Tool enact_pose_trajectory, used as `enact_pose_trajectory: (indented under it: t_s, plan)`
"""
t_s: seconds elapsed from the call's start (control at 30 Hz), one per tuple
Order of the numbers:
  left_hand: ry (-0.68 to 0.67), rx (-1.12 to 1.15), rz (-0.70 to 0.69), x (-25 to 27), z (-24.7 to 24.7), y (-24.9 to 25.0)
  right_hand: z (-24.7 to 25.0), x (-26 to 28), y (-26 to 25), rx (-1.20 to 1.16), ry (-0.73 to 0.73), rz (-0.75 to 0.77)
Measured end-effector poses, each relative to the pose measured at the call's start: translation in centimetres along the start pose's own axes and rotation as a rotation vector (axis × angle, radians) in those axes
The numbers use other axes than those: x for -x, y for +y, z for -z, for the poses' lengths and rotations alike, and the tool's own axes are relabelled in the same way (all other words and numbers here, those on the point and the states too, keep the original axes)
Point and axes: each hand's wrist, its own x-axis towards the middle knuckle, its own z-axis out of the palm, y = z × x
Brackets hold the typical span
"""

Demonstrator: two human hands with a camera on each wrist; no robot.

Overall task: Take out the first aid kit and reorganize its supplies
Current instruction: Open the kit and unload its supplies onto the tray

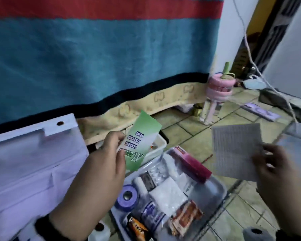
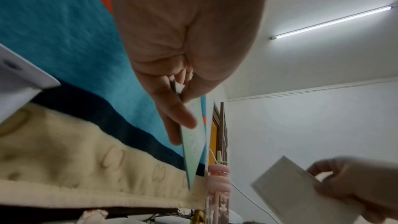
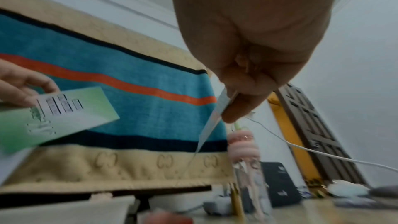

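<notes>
Holding one paper in each hand keeps both clear of the tray [image 1: 219, 190] of supplies on the floor, likely so they can be sorted apart. The left hand [image 1: 101, 164] has its grip pinched on the lower end of the green first aid guide [image 1: 140, 141], whose long axis runs up and away toward the striped blanket [image 1: 94, 58]. The right hand [image 1: 278, 173] pinches a white printed sheet [image 1: 236, 150] by its near corner, raised right of the tray. The open kit's white lid [image 1: 33, 145] lies left.

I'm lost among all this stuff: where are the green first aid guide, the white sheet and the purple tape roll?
green first aid guide [image 1: 140, 141]: head view, printed middle.
white sheet [image 1: 236, 148]: head view, centre.
purple tape roll [image 1: 127, 197]: head view, side face.
</notes>
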Motion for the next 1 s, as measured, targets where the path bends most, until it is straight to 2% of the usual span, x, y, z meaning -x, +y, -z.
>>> enact_pose_trajectory:
  t_s: [0.1,0.23,0.6,0.93,1.0]
  plan:
    - [-0.068,0.011,0.014,-0.2,-1.3,1.0,0.1,0.2,2.7,0.111,-0.075,-0.095]
    - [-0.112,0.027,0.029,-0.4,-2.2,1.7,-0.9,-0.8,4.4,0.214,-0.192,-0.15]
    - [-0.101,0.1,0.091,-0.2,-2.7,0.5,-5.0,-3.3,3.2,0.401,-0.53,-0.119]
    - [-0.114,0.127,0.124,-0.3,-2.7,-0.2,-6.6,-2.1,1.9,0.578,-0.503,-0.032]
    - [-0.125,0.147,0.116,-0.3,-2.9,-0.1,-7.0,-1.8,2.1,0.64,-0.539,0.002]
